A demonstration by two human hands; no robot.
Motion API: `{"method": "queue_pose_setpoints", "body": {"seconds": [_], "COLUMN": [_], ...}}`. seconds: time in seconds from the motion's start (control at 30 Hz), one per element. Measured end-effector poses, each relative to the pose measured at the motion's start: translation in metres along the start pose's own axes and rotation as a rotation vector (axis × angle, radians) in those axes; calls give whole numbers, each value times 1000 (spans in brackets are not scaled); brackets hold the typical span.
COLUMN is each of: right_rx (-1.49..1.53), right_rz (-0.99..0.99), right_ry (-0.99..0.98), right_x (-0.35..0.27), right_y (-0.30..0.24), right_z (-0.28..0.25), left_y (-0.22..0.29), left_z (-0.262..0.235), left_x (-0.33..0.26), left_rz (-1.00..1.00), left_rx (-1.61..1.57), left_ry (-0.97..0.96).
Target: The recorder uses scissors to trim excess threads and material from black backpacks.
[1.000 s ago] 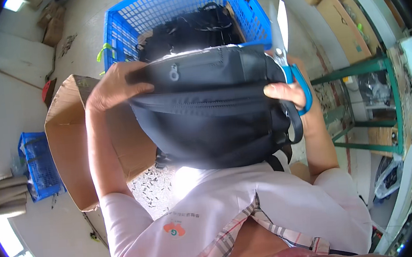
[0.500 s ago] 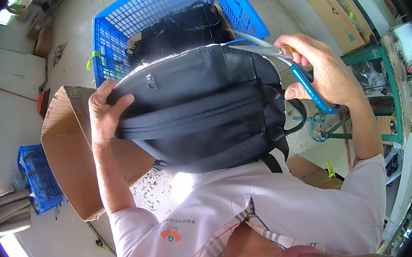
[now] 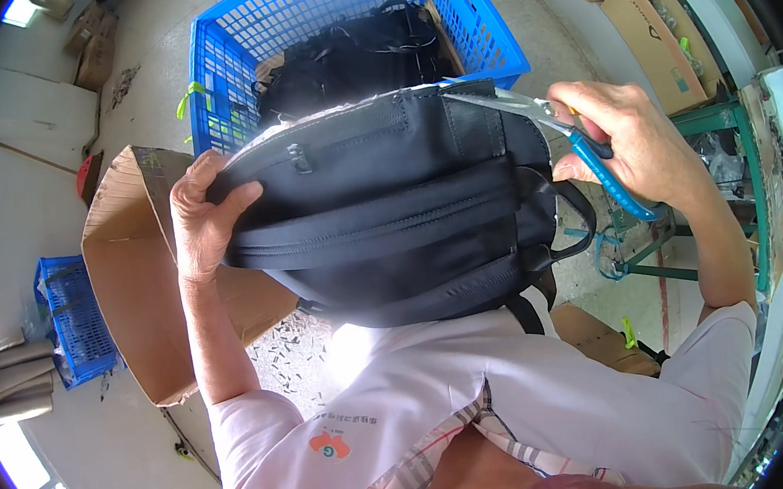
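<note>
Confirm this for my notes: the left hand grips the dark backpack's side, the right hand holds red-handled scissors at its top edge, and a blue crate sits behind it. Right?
One detail is wrong: the scissors in the right hand have blue handles, not red, as the head view shows. The left hand does grip the dark backpack, and the blue crate is behind.

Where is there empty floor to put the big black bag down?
Bare grey floor lies left of the open brown cardboard box, toward the small blue crate. The big blue plastic basket is crowded with black bags. The left hand grips the black backpack; the right hand holds blue-handled scissors.
</note>
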State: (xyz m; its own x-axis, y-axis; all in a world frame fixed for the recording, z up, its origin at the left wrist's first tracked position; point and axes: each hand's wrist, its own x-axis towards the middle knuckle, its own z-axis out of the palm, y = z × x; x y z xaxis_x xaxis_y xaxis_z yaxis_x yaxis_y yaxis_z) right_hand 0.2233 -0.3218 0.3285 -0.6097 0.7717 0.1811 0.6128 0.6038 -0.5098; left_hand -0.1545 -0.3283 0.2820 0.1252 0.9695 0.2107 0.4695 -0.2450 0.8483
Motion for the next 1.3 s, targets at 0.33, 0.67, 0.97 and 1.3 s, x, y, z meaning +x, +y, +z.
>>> {"method": "queue_pose_setpoints", "body": {"seconds": [0.33,0.67,0.97,1.3], "right_rx": [-68,-107,-211,-272], "right_rz": [-54,25,-158,-244], "right_ry": [9,-161,-140,-155], "right_x": [11,13,26,23], "right_y": [-8,-21,-18,-13], "right_z": [-3,-20,-20,-26], "left_y": [5,11,13,17], "left_z": [-2,-10,-13,-14], "left_x": [-7,-15,-17,-18], "left_rz": [0,42,71,36], "left_rx": [-20,63,67,47], "left_ry": [22,17,5,11]}}
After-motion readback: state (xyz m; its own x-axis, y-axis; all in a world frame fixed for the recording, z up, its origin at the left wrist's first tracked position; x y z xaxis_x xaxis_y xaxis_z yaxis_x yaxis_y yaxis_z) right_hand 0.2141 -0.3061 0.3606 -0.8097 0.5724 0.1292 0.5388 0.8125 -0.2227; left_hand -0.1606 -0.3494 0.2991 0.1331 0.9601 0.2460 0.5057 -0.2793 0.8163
